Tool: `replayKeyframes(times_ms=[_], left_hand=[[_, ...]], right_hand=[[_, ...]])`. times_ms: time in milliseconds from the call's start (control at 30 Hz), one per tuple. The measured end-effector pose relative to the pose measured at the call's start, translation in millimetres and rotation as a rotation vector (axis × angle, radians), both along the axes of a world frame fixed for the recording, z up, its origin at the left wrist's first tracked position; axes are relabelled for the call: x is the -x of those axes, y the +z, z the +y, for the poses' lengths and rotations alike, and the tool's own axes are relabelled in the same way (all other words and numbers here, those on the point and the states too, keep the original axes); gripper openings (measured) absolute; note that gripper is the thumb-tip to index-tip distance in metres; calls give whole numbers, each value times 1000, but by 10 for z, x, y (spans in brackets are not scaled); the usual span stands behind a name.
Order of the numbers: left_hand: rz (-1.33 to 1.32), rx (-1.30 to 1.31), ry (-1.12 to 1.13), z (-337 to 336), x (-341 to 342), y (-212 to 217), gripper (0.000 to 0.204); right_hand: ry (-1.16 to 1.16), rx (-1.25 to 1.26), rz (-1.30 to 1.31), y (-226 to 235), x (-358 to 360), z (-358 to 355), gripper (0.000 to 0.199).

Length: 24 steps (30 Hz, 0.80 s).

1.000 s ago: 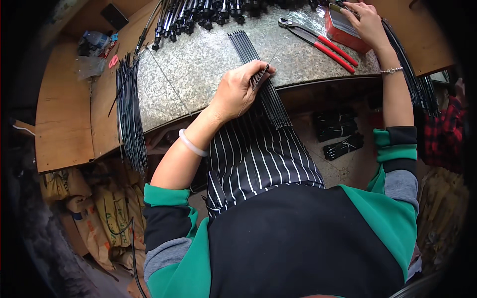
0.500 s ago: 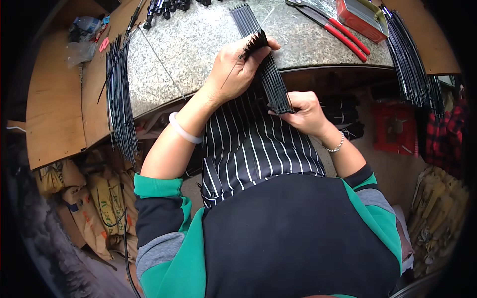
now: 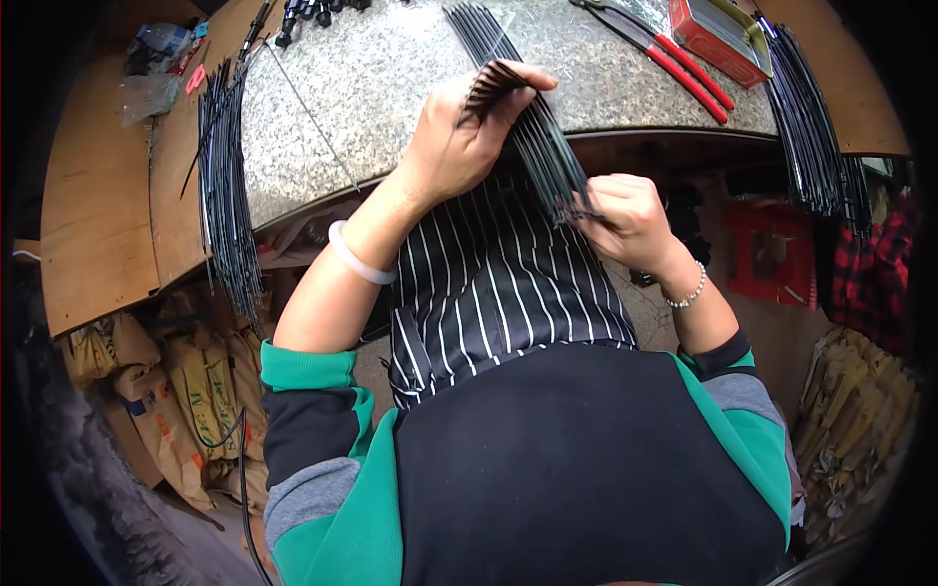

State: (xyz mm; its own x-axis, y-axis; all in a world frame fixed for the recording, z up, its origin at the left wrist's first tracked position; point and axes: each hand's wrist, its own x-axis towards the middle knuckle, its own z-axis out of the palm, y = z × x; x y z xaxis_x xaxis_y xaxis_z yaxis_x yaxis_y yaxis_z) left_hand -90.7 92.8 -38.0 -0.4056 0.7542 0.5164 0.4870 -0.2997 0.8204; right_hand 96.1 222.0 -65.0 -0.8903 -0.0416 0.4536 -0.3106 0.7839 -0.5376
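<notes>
A flat bundle of thin black rods (image 3: pixel 549 158) slants from the stone-topped bench down over my striped apron. My left hand (image 3: pixel 451 137) is closed round its upper part, thumb and fingers wrapped across it. A fan of short black ends (image 3: pixel 489 86) sticks up beside those fingers; whether they belong to the same rods I cannot tell. At the bundle's lower end my right hand (image 3: pixel 630 220) is closed, its fingertips against the rod ends. Those rod ends are smeared by motion and look slightly spread. The bundle's far end lies over the bench top.
Red-handled cutters (image 3: pixel 692 80) and a red tin box (image 3: pixel 718 41) lie on the speckled bench top (image 3: pixel 313 117). More black rods hang over its edge at left (image 3: pixel 225 186) and right (image 3: pixel 806 117). Black fittings (image 3: pixel 308 15) sit at the back. A red crate (image 3: pixel 772 254) stands below.
My right hand has shifted right and slightly away from the bundle's lower end, whose rods now look less even. My left hand keeps its hold. The whole view has moved slightly.
</notes>
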Motion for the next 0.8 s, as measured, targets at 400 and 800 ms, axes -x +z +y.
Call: replayKeyframes(times_ms=[400,800], left_hand=[[174,30,42,42,12,-5,13],[397,289,150,134,-62,232,6]], right_hand=[[-111,157,35,-31,28,22,12],[-48,446,-74,-91,59,-156,14]])
